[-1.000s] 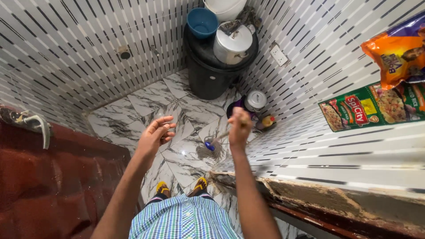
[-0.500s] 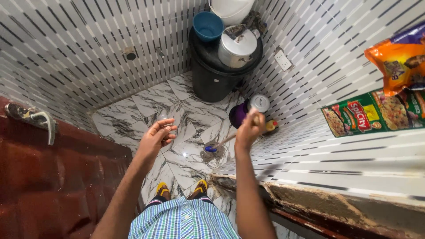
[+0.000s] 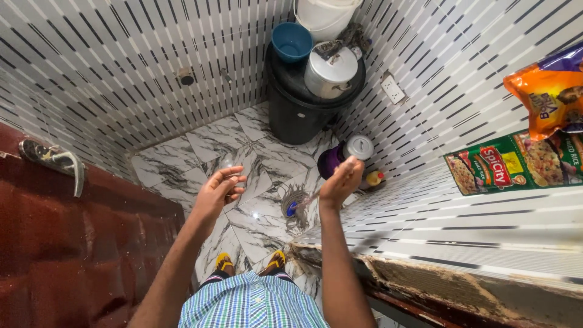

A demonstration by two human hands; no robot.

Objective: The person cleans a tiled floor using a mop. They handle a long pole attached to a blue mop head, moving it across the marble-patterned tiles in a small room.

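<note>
My right hand [image 3: 341, 181] is closed around the top of a mop [image 3: 296, 205] handle, and the stringy mop head with its blue collar sits on the marble floor [image 3: 182, 149] just ahead of my feet. My left hand [image 3: 217, 191] hangs open and empty, fingers loosely curled, well apart from the handle. To mop well here, I judge I should bring that free hand onto the handle for firmer pressure, keep the head flat on the tiles, and steer clear of the purple jug [image 3: 331, 161] and black bin [image 3: 300, 103] standing in the corner.
</note>
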